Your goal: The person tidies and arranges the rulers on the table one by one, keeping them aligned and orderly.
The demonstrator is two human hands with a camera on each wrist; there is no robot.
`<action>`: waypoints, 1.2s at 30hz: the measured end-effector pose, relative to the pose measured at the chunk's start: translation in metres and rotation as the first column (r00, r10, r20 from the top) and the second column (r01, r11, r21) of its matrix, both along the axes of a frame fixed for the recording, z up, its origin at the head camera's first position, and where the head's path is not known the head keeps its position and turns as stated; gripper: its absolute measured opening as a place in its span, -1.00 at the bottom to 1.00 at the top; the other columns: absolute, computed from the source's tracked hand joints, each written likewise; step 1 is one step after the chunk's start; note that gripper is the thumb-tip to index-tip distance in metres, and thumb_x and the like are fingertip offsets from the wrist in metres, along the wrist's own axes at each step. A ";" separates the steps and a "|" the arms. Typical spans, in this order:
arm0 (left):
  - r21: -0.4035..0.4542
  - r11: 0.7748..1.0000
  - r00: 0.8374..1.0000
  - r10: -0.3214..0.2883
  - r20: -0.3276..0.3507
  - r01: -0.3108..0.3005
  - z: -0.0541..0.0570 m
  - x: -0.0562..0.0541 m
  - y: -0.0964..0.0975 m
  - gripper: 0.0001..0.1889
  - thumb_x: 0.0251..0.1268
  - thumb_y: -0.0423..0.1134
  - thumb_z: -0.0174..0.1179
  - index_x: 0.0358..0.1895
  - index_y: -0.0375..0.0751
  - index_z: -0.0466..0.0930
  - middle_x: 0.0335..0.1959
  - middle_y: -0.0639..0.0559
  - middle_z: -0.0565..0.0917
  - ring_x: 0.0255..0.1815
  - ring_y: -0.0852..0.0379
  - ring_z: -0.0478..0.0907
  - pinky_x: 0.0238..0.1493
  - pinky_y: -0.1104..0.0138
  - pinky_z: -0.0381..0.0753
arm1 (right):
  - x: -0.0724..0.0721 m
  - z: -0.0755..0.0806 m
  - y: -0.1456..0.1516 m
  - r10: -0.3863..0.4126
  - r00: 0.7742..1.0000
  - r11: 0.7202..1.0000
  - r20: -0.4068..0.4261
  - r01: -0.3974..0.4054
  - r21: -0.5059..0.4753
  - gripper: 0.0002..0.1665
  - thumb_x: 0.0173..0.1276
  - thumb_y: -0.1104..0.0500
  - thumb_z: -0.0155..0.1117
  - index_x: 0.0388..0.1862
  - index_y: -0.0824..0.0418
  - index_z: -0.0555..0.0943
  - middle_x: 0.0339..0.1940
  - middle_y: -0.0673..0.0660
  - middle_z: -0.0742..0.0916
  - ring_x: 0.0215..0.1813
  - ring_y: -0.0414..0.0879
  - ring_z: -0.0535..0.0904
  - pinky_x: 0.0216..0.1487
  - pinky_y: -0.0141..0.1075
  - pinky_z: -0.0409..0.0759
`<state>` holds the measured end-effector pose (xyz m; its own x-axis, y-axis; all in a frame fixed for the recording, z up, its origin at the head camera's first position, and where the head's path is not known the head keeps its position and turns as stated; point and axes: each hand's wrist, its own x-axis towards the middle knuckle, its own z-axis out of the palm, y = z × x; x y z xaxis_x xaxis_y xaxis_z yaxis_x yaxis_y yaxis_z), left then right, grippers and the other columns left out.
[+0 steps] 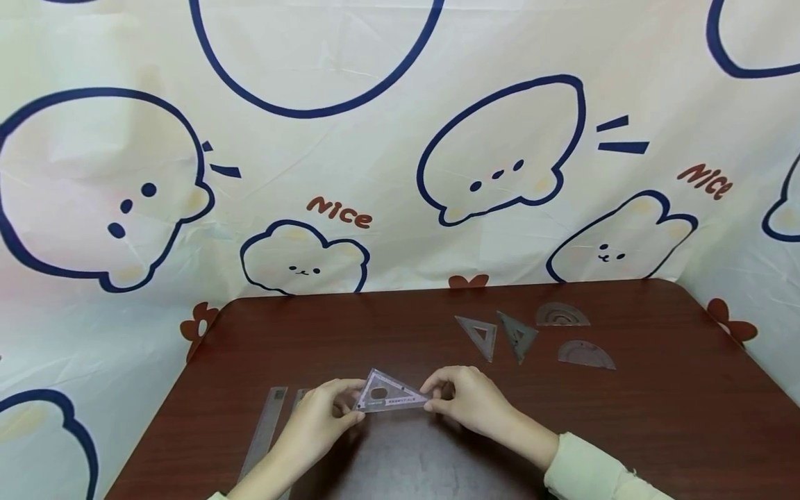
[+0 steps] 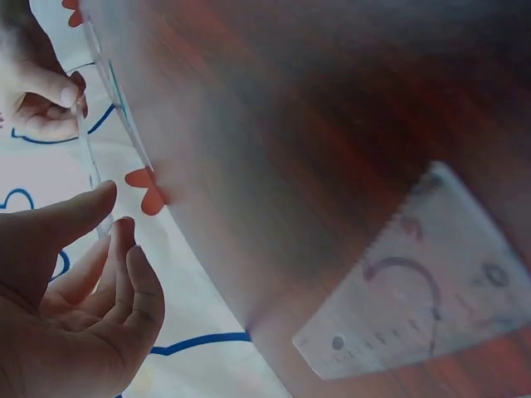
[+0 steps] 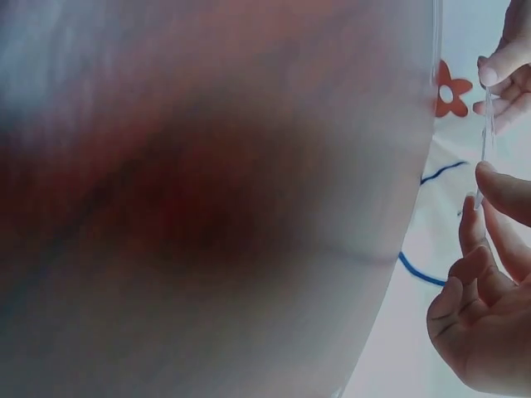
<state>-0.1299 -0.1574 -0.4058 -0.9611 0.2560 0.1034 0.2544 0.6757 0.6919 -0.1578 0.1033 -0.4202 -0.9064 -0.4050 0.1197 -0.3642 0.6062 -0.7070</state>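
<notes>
**One clear triangle (image 1: 395, 396) held up over a brown table (image 1: 675, 417)**

Over on the left I can see two long rulers, one ruler (image 1: 265, 430) lying lengthwise and a second ruler (image 1: 299, 398) mostly hidden behind the person's arm. Next comes the left hand (image 1: 319, 417), thumb and fingers pinching the left end of the triangle.

The triangle itself is in the air between the hands, near the middle of the table. Its longest edge is at the bottom and runs left to right, rising slightly to the right; the squarish corner points up and away, and the narrow tip points right. The right hand (image 1: 471, 403) pinches that tip between thumb and finger.

Farther right and back, four more pieces lie on the tabletop: two triangles, a pale triangle (image 1: 490, 345) and a darker triangle (image 1: 522, 347) beside it, then two half-round protractors, the back protractor (image 1: 553, 316) and the front protractor (image 1: 586, 354), close together.
</notes>
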 end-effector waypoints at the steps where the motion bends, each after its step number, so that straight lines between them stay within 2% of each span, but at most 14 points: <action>1: -0.005 1.000 1.000 -0.006 0.005 0.006 0.000 0.002 -0.002 -0.56 0.03 -0.47 0.45 0.06 -0.26 0.65 -0.23 0.07 0.68 -0.46 0.35 0.50 -0.43 0.42 0.53 | 0.002 -0.001 -0.002 0.006 1.000 1.000 0.002 -0.006 0.002 -0.85 0.15 0.18 0.54 -0.30 0.00 0.74 -0.52 -0.24 0.58 -0.50 -0.35 0.45 -0.40 -0.37 0.44; 3: -0.015 1.000 1.000 -0.018 0.025 0.018 -0.001 0.005 -0.007 -0.55 0.03 -0.45 0.45 0.07 -0.28 0.64 -0.23 0.07 0.67 -0.46 0.36 0.49 -0.42 0.43 0.52 | 0.006 -0.002 -0.005 0.017 1.000 1.000 0.008 -0.017 0.004 -0.84 0.15 0.17 0.55 -0.30 0.00 0.74 -0.52 -0.25 0.57 -0.52 -0.35 0.44 -0.42 -0.36 0.43; 10: 0.038 0.997 0.987 -0.075 0.143 0.070 -0.003 0.011 -0.025 -0.58 0.12 -0.41 0.41 0.10 -0.34 0.62 -0.27 0.10 0.66 -0.49 0.31 0.51 -0.42 0.40 0.51 | 0.016 -0.004 -0.015 0.066 0.997 0.997 0.044 -0.067 0.026 -0.83 0.14 0.16 0.55 -0.29 0.02 0.74 -0.55 -0.28 0.56 -0.60 -0.38 0.39 -0.45 -0.37 0.40; 20: 0.066 0.990 0.971 -0.134 0.196 0.123 -0.005 0.016 -0.042 -0.71 0.20 -0.35 0.38 -0.02 -0.34 0.66 -0.34 0.12 0.66 -0.47 0.27 0.55 -0.40 0.40 0.52 | 0.028 -0.003 -0.028 0.145 0.988 0.986 0.050 -0.149 0.077 -0.79 0.11 0.13 0.58 -0.27 0.02 0.73 -0.59 -0.32 0.53 -0.59 -0.41 0.34 -0.40 -0.41 0.41; 27: 0.038 0.995 0.960 -0.096 0.265 0.089 -0.006 0.019 -0.046 -0.80 0.24 -0.16 0.37 -0.17 -0.17 0.69 -0.40 0.16 0.64 -0.53 0.18 0.52 -0.47 0.37 0.46 | 0.036 -0.003 -0.034 0.186 0.981 0.977 0.059 -0.191 0.096 -0.78 0.12 0.16 0.57 -0.25 0.02 0.74 -0.58 -0.31 0.53 -0.55 -0.43 0.38 -0.36 -0.43 0.43; 30: 0.038 0.997 0.952 -0.077 0.296 0.068 -0.006 0.021 -0.047 -0.82 0.23 -0.14 0.38 -0.23 -0.15 0.69 -0.44 0.15 0.62 -0.55 0.15 0.50 -0.50 0.36 0.44 | 0.039 -0.004 -0.037 0.193 0.979 0.974 0.072 -0.200 0.103 -0.79 0.14 0.17 0.56 -0.25 0.01 0.73 -0.58 -0.32 0.53 -0.55 -0.43 0.40 -0.36 -0.43 0.45; 36: 0.013 0.998 0.952 -0.058 0.301 0.057 -0.009 0.023 -0.049 -0.85 0.24 -0.15 0.37 -0.29 -0.15 0.69 -0.47 0.16 0.62 -0.56 0.16 0.51 -0.49 0.35 0.47 | 0.042 -0.006 -0.040 0.203 0.976 0.971 0.083 -0.211 0.112 -0.80 0.14 0.16 0.56 -0.26 -0.01 0.73 -0.58 -0.33 0.54 -0.55 -0.44 0.42 -0.35 -0.43 0.46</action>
